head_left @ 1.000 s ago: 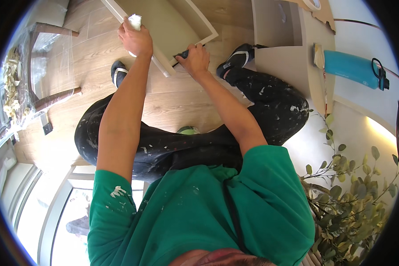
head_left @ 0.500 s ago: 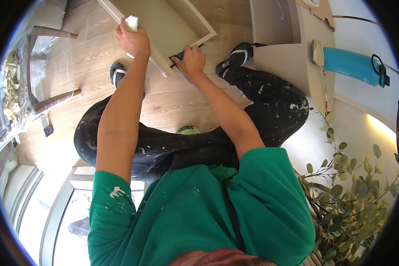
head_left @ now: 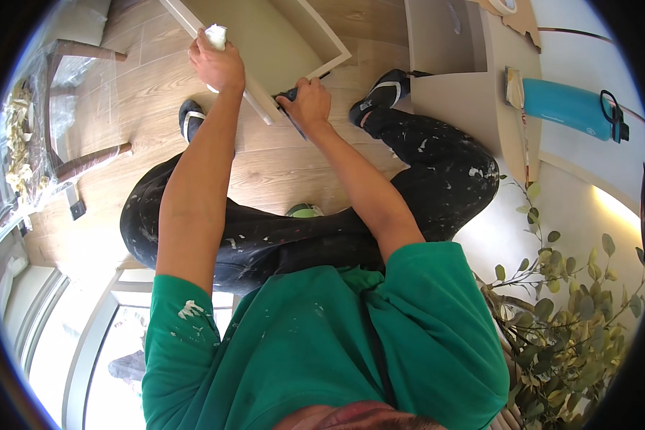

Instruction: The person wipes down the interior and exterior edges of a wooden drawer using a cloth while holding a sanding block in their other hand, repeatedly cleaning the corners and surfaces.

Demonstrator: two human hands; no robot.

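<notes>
A cream drawer [head_left: 265,43] with an olive-toned inside rests tilted at the top of the view, between my feet. My left hand [head_left: 221,68] is closed around its left edge. A crumpled white wad [head_left: 216,36], perhaps tissue or cloth, sticks out of the same grip. Against the drawer's near end, my right hand [head_left: 310,106] clasps a dark, flat, block-like tool [head_left: 289,94]. Its long edge shows below the fingers, while the rest is covered by them. The exact kind of tool cannot be made out.
A beige cabinet [head_left: 448,93] with an open compartment stands to the right. On it lie a blue bottle [head_left: 566,107] and a putty-stained brush or scraper [head_left: 514,87]. Leafy branches [head_left: 566,315] fill the lower right. Plastic-wrapped furniture [head_left: 86,115] is at left.
My right hand has shifted slightly with the dark tool along the drawer's near end, and more of the tool shows. My left hand keeps its hold, almost unmoved.
</notes>
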